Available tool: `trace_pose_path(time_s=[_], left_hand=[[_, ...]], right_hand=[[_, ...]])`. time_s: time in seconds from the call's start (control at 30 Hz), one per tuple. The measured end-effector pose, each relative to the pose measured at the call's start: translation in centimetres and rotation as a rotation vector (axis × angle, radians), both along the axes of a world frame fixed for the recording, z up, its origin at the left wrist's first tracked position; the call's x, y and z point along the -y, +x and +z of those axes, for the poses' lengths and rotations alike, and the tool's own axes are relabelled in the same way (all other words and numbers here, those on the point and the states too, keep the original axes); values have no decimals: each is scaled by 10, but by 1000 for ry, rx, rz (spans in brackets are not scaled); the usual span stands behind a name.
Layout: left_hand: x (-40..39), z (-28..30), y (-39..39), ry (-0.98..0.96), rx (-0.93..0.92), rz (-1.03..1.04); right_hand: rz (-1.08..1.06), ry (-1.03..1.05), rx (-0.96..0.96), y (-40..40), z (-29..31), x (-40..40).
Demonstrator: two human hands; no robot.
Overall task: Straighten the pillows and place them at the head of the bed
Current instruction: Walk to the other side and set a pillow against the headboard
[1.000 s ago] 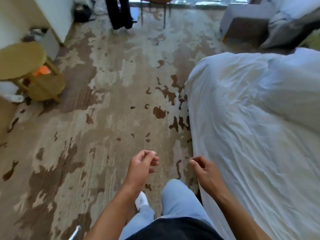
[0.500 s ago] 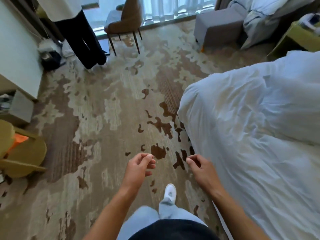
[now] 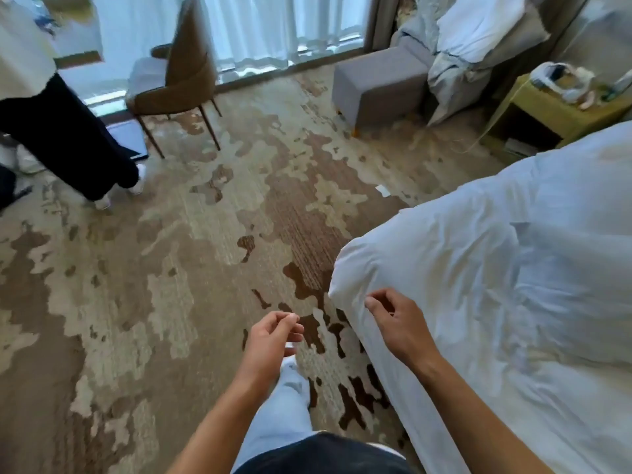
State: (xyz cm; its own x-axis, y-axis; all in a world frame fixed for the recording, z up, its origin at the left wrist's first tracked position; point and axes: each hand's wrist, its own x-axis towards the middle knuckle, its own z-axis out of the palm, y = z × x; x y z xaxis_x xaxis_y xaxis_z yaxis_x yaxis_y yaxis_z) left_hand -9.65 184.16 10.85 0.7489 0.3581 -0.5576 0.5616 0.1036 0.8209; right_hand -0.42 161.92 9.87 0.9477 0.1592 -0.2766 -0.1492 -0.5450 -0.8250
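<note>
The fingers [image 3: 371,304] of the right hand [image 3: 398,328] are loosely curled, thumb and forefinger near each other, hovering just over the near corner of the bed [image 3: 444,268]; they may brush the white cover, but I cannot tell that they have pinched any of it. The left hand [image 3: 270,340] hangs out over the patterned carpet [image 3: 171,268], its fingers half-curled around nothing, clear of the bed altogether. Both forearms reach forward from a person in light jeans, mid-stride alongside the mattress. Beyond the hands the rumpled white cover runs away up and to the right, toward the yellow nightstand [image 3: 547,114], so the head of the bed most likely lies that way. What looks like a white pillow [image 3: 478,29] sits heaped with grey bedding on a seat by the curtains, behind a grey ottoman [image 3: 376,87], well apart from both hands and straight ahead across the floor; its long axis seems to run roughly left to right, though the folds make that uncertain. The right hand is the nearer to it. Off to the left, another person's dark trousers [image 3: 68,142] stand beside a brown chair [image 3: 181,83].
</note>
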Motion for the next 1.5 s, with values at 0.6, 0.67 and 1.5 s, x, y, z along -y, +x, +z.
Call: trace_pose_path(time_s=[0.6, 0.67, 1.5], left_hand=[[-24, 22, 541, -46, 68, -489], [-36, 22, 593, -15, 38, -459], [308, 27, 1062, -104, 19, -1493]], right_hand=[[-502, 1, -116, 380, -47, -28], [-472, 12, -101, 446, -44, -34], [-1457, -30, -213, 746, -7, 147]])
